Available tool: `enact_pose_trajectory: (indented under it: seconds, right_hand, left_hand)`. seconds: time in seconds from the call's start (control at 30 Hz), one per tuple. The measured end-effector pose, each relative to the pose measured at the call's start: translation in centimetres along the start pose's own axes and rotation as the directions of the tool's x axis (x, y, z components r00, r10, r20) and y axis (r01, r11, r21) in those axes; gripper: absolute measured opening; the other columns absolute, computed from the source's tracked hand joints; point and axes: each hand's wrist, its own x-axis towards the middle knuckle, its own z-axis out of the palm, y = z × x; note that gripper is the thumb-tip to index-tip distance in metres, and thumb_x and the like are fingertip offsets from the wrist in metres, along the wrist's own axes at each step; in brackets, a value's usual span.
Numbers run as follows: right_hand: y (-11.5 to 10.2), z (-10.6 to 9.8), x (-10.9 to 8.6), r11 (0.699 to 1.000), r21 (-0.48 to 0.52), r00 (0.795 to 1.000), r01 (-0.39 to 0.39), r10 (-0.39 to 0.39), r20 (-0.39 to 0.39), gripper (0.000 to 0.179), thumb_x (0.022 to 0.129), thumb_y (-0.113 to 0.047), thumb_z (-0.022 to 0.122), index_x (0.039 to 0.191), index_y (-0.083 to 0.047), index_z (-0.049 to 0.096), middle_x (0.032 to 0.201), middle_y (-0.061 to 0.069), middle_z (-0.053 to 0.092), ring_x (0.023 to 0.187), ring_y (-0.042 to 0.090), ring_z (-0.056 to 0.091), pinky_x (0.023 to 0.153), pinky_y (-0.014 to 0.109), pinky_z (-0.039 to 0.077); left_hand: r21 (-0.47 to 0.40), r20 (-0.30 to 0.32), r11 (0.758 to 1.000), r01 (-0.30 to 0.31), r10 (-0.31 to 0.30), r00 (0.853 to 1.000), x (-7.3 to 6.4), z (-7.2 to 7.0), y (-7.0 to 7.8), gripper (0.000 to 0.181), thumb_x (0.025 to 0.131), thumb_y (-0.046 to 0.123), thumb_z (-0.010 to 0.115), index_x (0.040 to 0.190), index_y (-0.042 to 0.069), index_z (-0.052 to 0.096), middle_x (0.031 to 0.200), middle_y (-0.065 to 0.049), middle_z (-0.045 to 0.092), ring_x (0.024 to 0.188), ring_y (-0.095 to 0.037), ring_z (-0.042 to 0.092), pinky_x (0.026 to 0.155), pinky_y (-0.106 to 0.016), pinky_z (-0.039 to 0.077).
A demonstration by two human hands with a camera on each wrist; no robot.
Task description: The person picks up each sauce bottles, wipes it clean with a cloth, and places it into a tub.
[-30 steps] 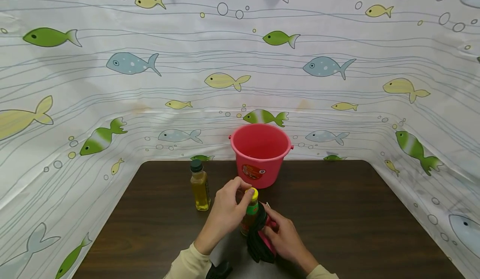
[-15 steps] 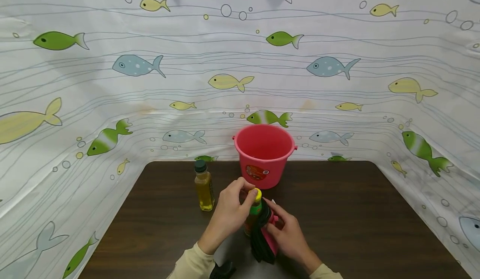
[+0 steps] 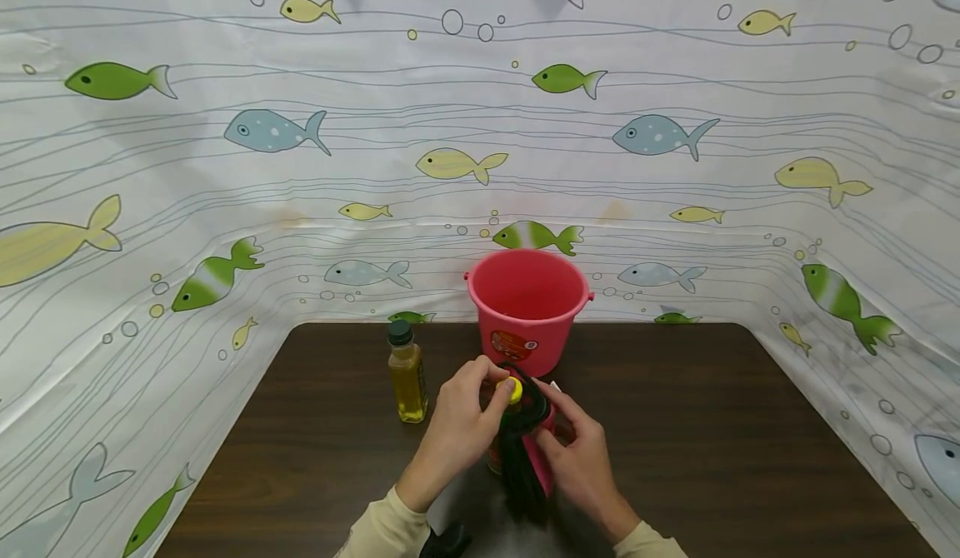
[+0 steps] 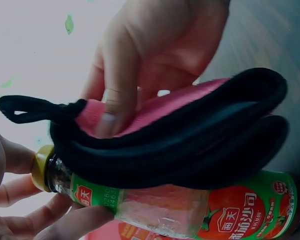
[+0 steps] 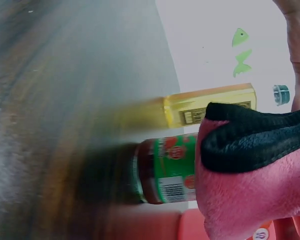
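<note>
A glass ketchup bottle (image 4: 240, 212) with a red and green label stands upright on the table. My left hand (image 3: 459, 412) pinches its yellow cap (image 3: 515, 389) between thumb and fingers. In my right hand (image 3: 583, 462) is a folded pink cloth (image 5: 255, 185) with black edging and a hanging loop (image 4: 25, 107). The cloth lies along the near right side of the bottle and hides much of it in the head view. In the left wrist view my right thumb presses on the pink face of the cloth.
An oil bottle (image 3: 407, 385) with a dark green cap stands left of the hands. Behind them is a pink bucket (image 3: 528, 333), near the table's back edge. A black object (image 3: 446, 540) shows partly by the left sleeve. Fish-printed sheeting surrounds the dark wooden table (image 3: 690, 425).
My right hand has moved the cloth slightly upward along the bottle, and its black edge now stands around the neck beside the cap. The left hand keeps its pinch on the cap.
</note>
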Motion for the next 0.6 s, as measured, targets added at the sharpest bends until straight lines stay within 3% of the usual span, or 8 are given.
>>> enact_pose_trajectory:
  seconds: [0.3,0.6]
  right_hand:
    - [-0.54,-0.78,0.75,0.993,-0.002,0.991,0.120,-0.120,-0.049,0.052,0.094,0.003,0.074,0.143,-0.012,0.066,0.137,0.016,0.072,0.116,0.001,0.070,0.088,0.020,0.059]
    - [-0.33,-1.00,0.73,0.996,0.016,0.994,0.093,-0.092,-0.055,0.051,0.094,0.003,0.074,0.142,-0.009,0.066,0.139,0.018,0.071,0.118,-0.004,0.067,0.089,0.018,0.058]
  left_hand:
    - [0.029,-0.022,0.999,-0.033,0.033,0.999,-0.02,0.17,-0.12,0.008,0.103,0.019,0.069,0.107,0.011,0.068,0.098,-0.004,0.067,0.081,-0.009,0.057,0.068,-0.021,0.052]
    - [0.051,-0.036,0.999,-0.015,0.017,0.999,-0.11,0.21,0.08,0.008,0.101,0.017,0.070,0.108,0.013,0.068,0.096,-0.001,0.065,0.076,-0.008,0.053,0.064,-0.020,0.050]
